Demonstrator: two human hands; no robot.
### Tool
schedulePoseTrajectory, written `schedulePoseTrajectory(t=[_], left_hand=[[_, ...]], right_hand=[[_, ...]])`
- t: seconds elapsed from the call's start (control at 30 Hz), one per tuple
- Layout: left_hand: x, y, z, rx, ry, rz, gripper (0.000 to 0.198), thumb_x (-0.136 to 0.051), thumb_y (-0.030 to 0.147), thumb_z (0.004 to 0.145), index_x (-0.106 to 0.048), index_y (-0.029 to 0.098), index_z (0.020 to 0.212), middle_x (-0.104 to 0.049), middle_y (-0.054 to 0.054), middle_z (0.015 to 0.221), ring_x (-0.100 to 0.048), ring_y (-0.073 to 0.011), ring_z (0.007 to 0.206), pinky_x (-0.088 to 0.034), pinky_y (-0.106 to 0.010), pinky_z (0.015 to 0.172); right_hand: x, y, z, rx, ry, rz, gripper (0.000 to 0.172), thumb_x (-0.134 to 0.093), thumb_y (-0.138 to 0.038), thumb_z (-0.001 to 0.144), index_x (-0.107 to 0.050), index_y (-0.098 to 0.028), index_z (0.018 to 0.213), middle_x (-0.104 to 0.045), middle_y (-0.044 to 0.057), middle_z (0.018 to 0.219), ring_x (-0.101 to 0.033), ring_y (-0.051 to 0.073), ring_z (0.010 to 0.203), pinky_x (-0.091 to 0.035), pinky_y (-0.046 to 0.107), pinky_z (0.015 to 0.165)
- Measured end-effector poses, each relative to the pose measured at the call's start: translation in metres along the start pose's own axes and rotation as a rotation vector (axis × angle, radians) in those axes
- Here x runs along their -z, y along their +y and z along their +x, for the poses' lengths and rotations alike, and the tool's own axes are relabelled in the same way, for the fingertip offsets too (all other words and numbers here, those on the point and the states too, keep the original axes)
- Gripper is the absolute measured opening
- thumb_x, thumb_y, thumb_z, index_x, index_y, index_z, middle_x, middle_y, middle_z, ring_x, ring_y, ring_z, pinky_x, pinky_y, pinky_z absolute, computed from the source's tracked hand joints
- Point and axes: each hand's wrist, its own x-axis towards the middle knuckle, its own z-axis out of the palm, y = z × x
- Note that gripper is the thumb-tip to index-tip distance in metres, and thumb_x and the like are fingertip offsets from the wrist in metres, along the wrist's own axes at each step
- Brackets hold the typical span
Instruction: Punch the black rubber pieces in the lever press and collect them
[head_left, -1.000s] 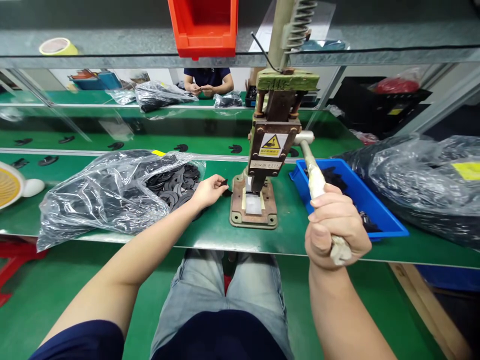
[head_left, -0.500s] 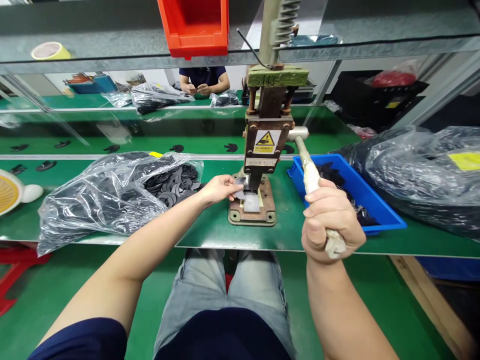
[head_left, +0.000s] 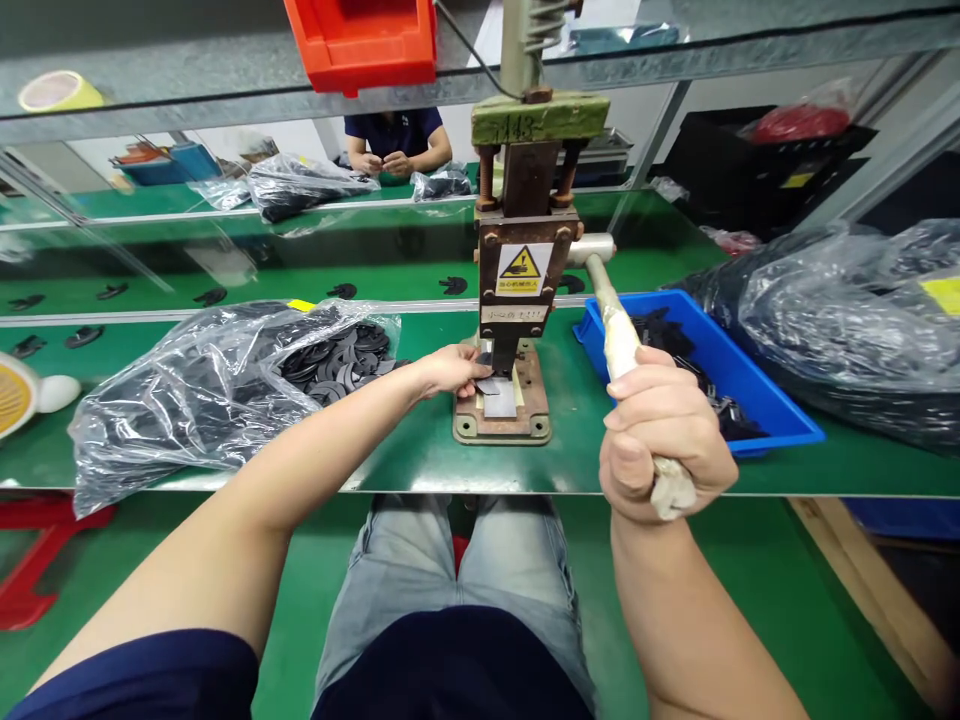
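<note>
The left hand [head_left: 450,368] pinches a small flat black part [head_left: 485,359] under the rusty metal press [head_left: 525,215]; the right hand [head_left: 664,440] clenches its white-wrapped lever [head_left: 619,340], slanting rightward

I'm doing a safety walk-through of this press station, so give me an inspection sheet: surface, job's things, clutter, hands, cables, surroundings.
Surface: green bench, carrying press, bags and tray.
Job's things: hand press upright on the bench; small black part at its base, below the ram; open bag of black parts to its left; blue tray holding black parts to its right.
Clutter: second plastic bag at far right; fan at the left edge.
Hands: left hand pinches the small black part; right hand grips the lever handle.
Cables: thin black wire near the press top.
Surroundings: red bin and tape roll on the shelf above; co-worker's hands at the far bench.
</note>
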Motion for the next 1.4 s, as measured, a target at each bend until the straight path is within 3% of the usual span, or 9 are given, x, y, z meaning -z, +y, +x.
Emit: schedulePoseTrajectory(t=[0.23, 0.47, 0.6, 0.77, 0.83, 0.9, 1.07, 1.2, 1.4], left_hand=[[0.004, 0.015, 0.006, 0.137, -0.030, 0.037, 0.030, -0.081, 0.020, 0.085, -0.052, 0.020, 0.079, -0.054, 0.006, 0.048, -0.052, -0.0088, 0.036, -0.039, -0.017, 0.040], [0.005, 0.014, -0.011, -0.041, -0.083, -0.024, 0.025, -0.082, 0.022, 0.083, -0.057, 0.017, 0.083, -0.067, -0.003, 0.063, -0.063, -0.0116, 0.051, -0.049, -0.020, 0.050], [0.047, 0.011, -0.036, -0.170, -0.215, -0.021, 0.036, -0.082, 0.031, 0.082, -0.069, 0.014, 0.111, -0.077, -0.015, 0.108, -0.075, -0.0196, 0.082, -0.058, -0.029, 0.067], [0.132, -0.006, -0.057, -0.316, 0.297, 0.553, 0.032, -0.071, 0.039, 0.086, -0.075, 0.019, 0.111, -0.077, -0.007, 0.101, -0.070, -0.0183, 0.086, -0.056, -0.029, 0.079], [0.150, -0.018, -0.061, -0.277, 0.349, 0.833, 0.024, -0.071, 0.039, 0.085, -0.078, 0.022, 0.100, -0.076, -0.004, 0.095, -0.069, -0.0201, 0.087, -0.054, -0.031, 0.085], [0.152, -0.029, -0.061, -0.231, 0.327, 1.062, 0.023, -0.070, 0.040, 0.086, -0.080, 0.024, 0.099, -0.075, -0.006, 0.097, -0.068, -0.0232, 0.092, -0.052, -0.032, 0.091], [0.130, -0.044, -0.052, -0.157, 0.280, 1.378, 0.052, -0.071, 0.050, 0.085, -0.073, 0.022, 0.129, -0.063, -0.016, 0.130, -0.059, -0.0346, 0.124, -0.047, -0.040, 0.106], [0.129, -0.043, -0.038, -0.074, 0.232, 1.333, 0.069, -0.078, 0.058, 0.077, -0.070, 0.019, 0.133, -0.053, -0.018, 0.140, -0.054, -0.0348, 0.129, -0.045, -0.039, 0.110], [0.130, -0.039, -0.026, -0.201, 0.179, 1.105, 0.037, -0.082, 0.044, 0.077, -0.068, 0.020, 0.102, -0.066, -0.010, 0.111, -0.066, -0.0295, 0.110, -0.053, -0.037, 0.097]], right_hand=[[0.002, 0.001, 0.000, 0.014, -0.021, -0.004, 0.016, -0.068, -0.023, 0.080, -0.057, -0.022, 0.069, -0.064, -0.004, 0.068, -0.069, 0.018, 0.080, -0.056, 0.056, 0.100], [0.002, 0.001, 0.001, 0.001, -0.003, -0.027, 0.017, -0.068, -0.026, 0.079, -0.056, -0.023, 0.067, -0.064, -0.005, 0.067, -0.069, 0.018, 0.077, -0.058, 0.057, 0.098], [0.003, 0.001, 0.002, -0.005, -0.040, -0.024, 0.015, -0.069, -0.024, 0.077, -0.058, -0.023, 0.068, -0.065, -0.005, 0.068, -0.070, 0.018, 0.079, -0.058, 0.056, 0.100], [-0.003, 0.006, 0.001, -0.022, 0.061, 0.000, 0.024, -0.073, -0.034, 0.077, -0.057, -0.024, 0.062, -0.063, -0.004, 0.064, -0.069, 0.019, 0.073, -0.059, 0.056, 0.094], [-0.007, 0.008, 0.000, -0.023, 0.115, 0.010, 0.030, -0.075, -0.038, 0.077, -0.055, -0.024, 0.059, -0.061, -0.004, 0.061, -0.068, 0.018, 0.070, -0.059, 0.056, 0.091], [-0.010, 0.010, 0.000, -0.013, 0.148, 0.010, 0.034, -0.075, -0.040, 0.077, -0.053, -0.023, 0.057, -0.060, -0.004, 0.058, -0.067, 0.018, 0.067, -0.058, 0.056, 0.088], [-0.009, 0.011, 0.001, -0.006, 0.135, -0.013, 0.036, -0.077, -0.039, 0.075, -0.051, -0.023, 0.055, -0.060, -0.004, 0.058, -0.066, 0.018, 0.066, -0.059, 0.056, 0.088], [-0.006, 0.011, 0.000, 0.012, 0.098, -0.013, 0.033, -0.076, -0.038, 0.076, -0.053, -0.023, 0.058, -0.063, -0.004, 0.061, -0.067, 0.018, 0.068, -0.058, 0.057, 0.089], [-0.009, 0.013, -0.001, 0.023, 0.153, 0.007, 0.037, -0.076, -0.040, 0.077, -0.052, -0.023, 0.056, -0.060, -0.004, 0.058, -0.066, 0.017, 0.067, -0.059, 0.054, 0.087]])
